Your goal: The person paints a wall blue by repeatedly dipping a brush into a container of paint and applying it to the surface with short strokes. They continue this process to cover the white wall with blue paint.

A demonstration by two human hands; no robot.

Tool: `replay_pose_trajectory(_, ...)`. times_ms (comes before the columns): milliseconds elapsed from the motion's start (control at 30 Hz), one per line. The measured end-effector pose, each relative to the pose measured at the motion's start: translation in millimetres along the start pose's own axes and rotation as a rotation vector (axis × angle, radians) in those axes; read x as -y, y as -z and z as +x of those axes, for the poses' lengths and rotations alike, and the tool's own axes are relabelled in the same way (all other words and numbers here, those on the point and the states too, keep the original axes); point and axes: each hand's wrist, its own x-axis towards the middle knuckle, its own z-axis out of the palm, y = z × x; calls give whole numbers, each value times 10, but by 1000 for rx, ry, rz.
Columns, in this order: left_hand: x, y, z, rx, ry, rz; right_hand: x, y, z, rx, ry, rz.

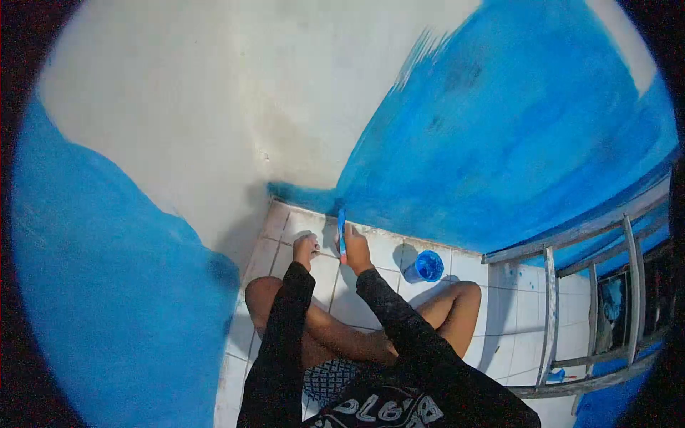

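My right hand [357, 250] grips a paintbrush [342, 227] coated in blue paint, held upright with its tip at the foot of the wall. The tip meets or nearly meets the blue strip along the wall's lower edge. Loosely curled over the floor tiles, my left hand [305, 249] shows nothing between its fingers. To the right of my right hand, a small blue paint bucket [428, 266] stands on the tiles near my bent knee. The wall [499, 121] ahead is blue on the right and bare off-white toward the corner.
A wooden ladder [551, 314] leans or lies at the right. The left wall [121, 285] is blue low down and off-white above. White floor tiles [353, 303] lie under my crossed legs. A small blue object [558, 374] rests beyond the ladder's rail.
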Motion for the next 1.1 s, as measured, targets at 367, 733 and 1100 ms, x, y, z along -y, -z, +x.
replay_pose_trajectory(367,103,47,187,90,24,-131,229,1129,888,-312,137,194)
replay_pose_trajectory(733,363,163,568,85,41,-89,1106,3194,2079,-931,411,0)
replay_pose_trajectory(1100,177,170,258,145,12,-148,457,2273,1630,-583,472,-68)
